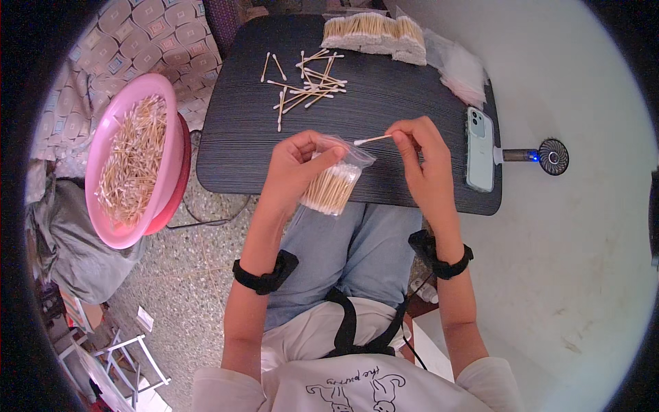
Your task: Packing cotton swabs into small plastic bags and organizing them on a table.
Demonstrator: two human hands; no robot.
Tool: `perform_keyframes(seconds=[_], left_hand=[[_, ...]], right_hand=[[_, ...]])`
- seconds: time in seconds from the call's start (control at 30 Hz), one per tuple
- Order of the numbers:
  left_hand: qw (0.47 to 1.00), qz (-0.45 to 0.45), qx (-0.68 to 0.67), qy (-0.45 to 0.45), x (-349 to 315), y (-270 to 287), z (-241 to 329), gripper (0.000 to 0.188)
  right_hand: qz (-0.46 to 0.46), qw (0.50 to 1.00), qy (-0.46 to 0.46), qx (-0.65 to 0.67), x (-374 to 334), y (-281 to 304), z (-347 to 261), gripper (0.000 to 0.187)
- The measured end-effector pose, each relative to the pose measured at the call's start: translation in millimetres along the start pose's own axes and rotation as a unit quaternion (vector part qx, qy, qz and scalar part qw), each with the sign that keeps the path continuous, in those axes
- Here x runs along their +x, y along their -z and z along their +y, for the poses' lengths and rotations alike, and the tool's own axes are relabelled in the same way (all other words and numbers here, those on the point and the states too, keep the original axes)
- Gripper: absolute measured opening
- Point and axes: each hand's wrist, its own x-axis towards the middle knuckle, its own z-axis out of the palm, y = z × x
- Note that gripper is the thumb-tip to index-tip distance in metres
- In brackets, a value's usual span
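The person's left hand (296, 159) pinches a clear plastic zip bag (358, 156) packed with slim wooden-stemmed cotton swabs (328, 191) over the near edge of a black, streaked table (240, 154). The right hand (424, 145), to the right, pinches one white-tipped wooden swab (375, 139) between thumb and fingers, its tip by the bag's mouth. Farther off, loose swabs (314, 87) lie scattered; filled clear bags (374, 34) sit at the far edge.

The bag (333, 184) is glossy plastic, the tabletop (398, 93) matt and grained.
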Motion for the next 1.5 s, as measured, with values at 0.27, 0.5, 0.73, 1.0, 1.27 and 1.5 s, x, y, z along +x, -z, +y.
perform_keyframes(seconds=[0.27,0.5,0.73,1.0,1.27,1.5], left_hand=[[1.0,-0.004,0.008,0.004,0,-2,2,0.015],[0.999,-0.018,0.007,-0.025,3,1,-10,0.013],[0.991,0.028,0.095,-0.087,4,-7,-22,0.013],[0.973,0.042,0.196,-0.117,8,-8,-22,0.015],[0.975,0.051,0.193,-0.1,11,-7,-26,0.016],[0.979,0.057,0.168,-0.106,11,-9,-28,0.015]], right_hand=[[-0.038,0.997,0.034,-0.064,5,0,0,0.009],[-0.105,0.992,0.054,-0.044,12,4,4,0.008],[-0.189,0.979,0.07,0.04,24,-1,20,0.009],[-0.257,0.961,0.067,0.081,34,-8,33,0.011],[-0.272,0.953,0.107,0.079,33,-11,28,0.011],[-0.179,0.937,-0.154,0.259,20,-14,25,0.018]])
